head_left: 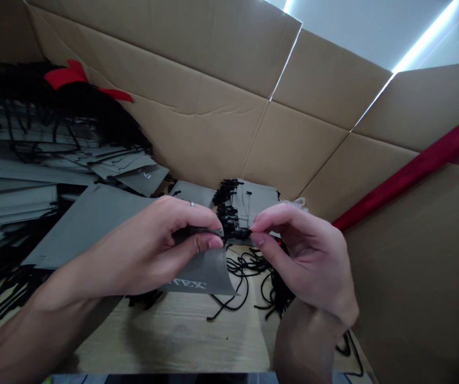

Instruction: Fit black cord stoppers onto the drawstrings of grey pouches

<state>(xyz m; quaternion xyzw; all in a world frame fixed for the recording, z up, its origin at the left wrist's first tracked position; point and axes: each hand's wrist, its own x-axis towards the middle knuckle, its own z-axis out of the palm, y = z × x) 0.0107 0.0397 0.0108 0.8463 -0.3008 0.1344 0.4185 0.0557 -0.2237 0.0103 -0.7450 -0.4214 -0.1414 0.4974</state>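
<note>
At frame centre, I see left hand [161, 248] pinching grey sheet [209, 269] by upper edge, right hand [311, 256] pinching black cord [242, 234] beside it. Sheet looks light, bendable: I'd hold edge. Cord seems soft: I'd use fingertips.

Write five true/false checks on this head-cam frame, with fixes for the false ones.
1. The left hand holds a grey piece with white lettering. True.
2. The right hand lies flat on the table. False: it is raised, pinching a black cord between thumb and finger.
3. Loose black cords lie on the table. True.
4. The long strip across the cardboard at picture right is blue. False: it is dark red.
5. A pile of grey pieces with black cords sits at picture left. True.
</note>
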